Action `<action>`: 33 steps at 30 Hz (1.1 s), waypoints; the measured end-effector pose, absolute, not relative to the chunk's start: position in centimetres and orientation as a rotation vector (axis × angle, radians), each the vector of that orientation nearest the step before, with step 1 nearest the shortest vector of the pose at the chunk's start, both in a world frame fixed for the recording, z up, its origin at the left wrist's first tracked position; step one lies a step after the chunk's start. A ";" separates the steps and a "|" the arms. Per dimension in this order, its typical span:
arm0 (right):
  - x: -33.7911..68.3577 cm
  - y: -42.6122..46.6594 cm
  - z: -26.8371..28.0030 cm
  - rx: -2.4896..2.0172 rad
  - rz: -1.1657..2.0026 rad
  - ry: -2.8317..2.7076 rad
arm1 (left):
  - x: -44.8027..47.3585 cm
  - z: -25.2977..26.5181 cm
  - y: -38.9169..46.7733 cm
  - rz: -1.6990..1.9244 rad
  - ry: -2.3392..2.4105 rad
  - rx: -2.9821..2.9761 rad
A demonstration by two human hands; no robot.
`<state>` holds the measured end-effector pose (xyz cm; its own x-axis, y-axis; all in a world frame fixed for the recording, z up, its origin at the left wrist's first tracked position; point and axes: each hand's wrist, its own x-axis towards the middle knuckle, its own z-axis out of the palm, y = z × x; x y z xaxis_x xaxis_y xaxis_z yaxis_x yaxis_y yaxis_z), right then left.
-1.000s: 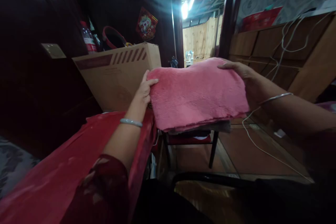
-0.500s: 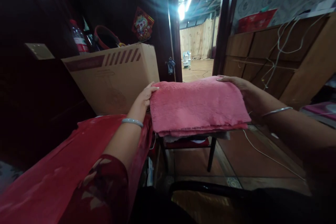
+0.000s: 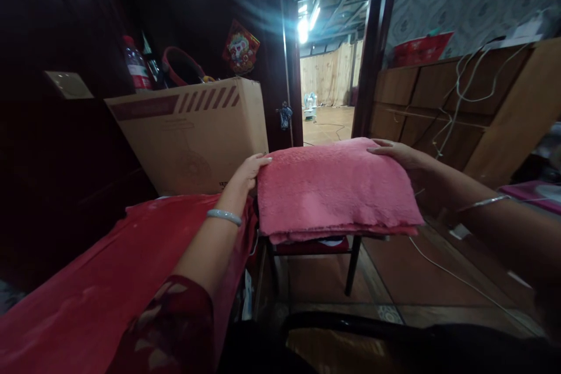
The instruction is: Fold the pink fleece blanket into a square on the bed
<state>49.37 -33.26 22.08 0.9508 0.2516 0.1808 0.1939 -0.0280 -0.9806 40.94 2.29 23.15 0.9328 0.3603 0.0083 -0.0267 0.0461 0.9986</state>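
Note:
A folded pink plush cloth (image 3: 333,193) spans the space between my hands, its layered edge facing me. At its far left corner my left hand (image 3: 249,170) grips the edge, thumb on top and the other fingers partly hidden. My right hand (image 3: 392,152) is closed on the far right corner in the same way, fingers mostly underneath. Beneath the cloth is a dark-legged chair (image 3: 353,266); whether the cloth rests on its seat I cannot tell. A larger red-pink cloth (image 3: 144,257) covers a surface to the left, under my left forearm.
A cardboard box (image 3: 197,140) stands behind the left surface, with a bottle (image 3: 137,67) by its top. Wooden cabinets (image 3: 433,93) with hanging white cables (image 3: 458,93) line the right. Behind the chair is an open doorway (image 3: 328,70). A cord (image 3: 460,280) crosses the tiled floor.
The folded pink cloth and both hands sit slightly lower and further right in view. The whole scene has shifted down a little as the head moved. Both hands keep their hold.

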 end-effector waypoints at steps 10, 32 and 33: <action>49.0 -32.6 25.8 -2.373 -0.733 -0.764 | 39.7 24.9 0.0 0.715 0.163 1.879; 48.0 -27.3 20.8 -2.625 -0.765 -1.130 | 38.0 23.2 -6.4 0.560 -0.219 2.921; 48.0 -27.2 20.8 -2.626 -0.760 -1.131 | 37.6 23.2 -6.1 0.559 -0.190 2.925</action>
